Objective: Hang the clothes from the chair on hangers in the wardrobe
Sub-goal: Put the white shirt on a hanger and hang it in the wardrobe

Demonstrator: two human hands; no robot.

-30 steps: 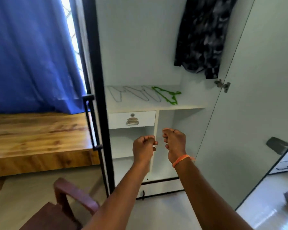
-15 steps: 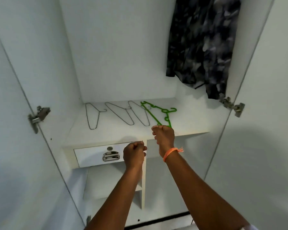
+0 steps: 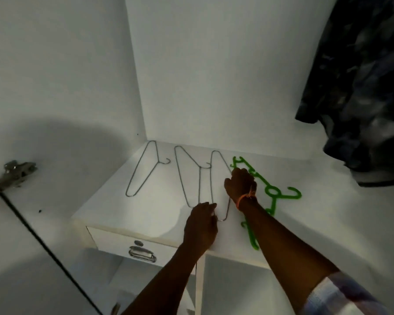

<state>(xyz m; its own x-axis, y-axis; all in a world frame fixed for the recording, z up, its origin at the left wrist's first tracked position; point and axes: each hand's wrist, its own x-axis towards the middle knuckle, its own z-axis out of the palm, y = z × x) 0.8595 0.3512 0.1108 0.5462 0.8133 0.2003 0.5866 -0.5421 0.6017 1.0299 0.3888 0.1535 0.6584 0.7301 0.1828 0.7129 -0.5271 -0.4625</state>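
At the far left edge a metal door hinge [image 3: 14,172] sits on the white wardrobe side panel, its door swung open to give access; next comes the white wardrobe shelf [image 3: 150,214], which carries the hangers laid flat, presumably so they are ready to be picked up one at a time. The leftmost thin grey wire hanger [image 3: 143,169] lies alone, apart from both hands; just right of it two more thin grey wire hangers [image 3: 203,178] lie side by side and overlap. Below the shelf's front edge is a white drawer with a metal pull handle [image 3: 142,254], shut. The left hand [image 3: 201,226] rests at the near ends of the overlapping wire pair, fingers curled downward; it touches the wire, but whether it pinches a hanger or only steadies it I cannot tell. The right hand [image 3: 240,186], an orange band at its wrist, lies over the gap between the rightmost wire hanger and the bright green plastic hanger [image 3: 272,194]; its fingers are bent down and hidden, so I cannot tell what they hold. My guess is the two hands are separating one hanger from the cluster. At the far right a dark camouflage-patterned garment [image 3: 359,83] hangs in the wardrobe; the chair and its clothes are out of view.
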